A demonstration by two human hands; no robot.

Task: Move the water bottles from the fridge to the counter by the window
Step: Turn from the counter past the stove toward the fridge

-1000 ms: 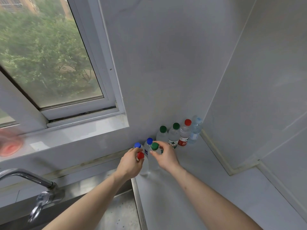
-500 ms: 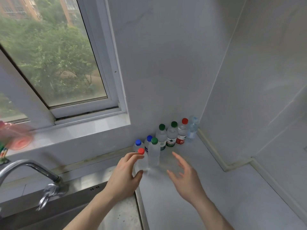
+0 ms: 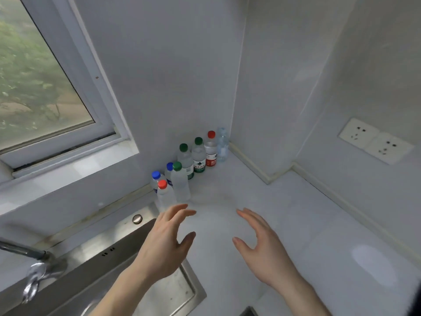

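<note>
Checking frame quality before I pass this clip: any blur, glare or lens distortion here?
Head view: wide-angle bending bows the window frame and wall edges; left hand, right hand and tap are motion-smeared; the bottles read clearly; soft daylight, faint sheen on the counter, no harsh glare.

White counter [image 3: 284,224], eight capped water bottles [image 3: 198,156] standing in its back corner, steel sink [image 3: 127,258] at left

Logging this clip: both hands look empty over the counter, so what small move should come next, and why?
Probably draw both hands back and turn toward the fridge for more. The left hand and right hand are open and hold nothing, and eight bottles already stand upright on the counter below the window.
</note>
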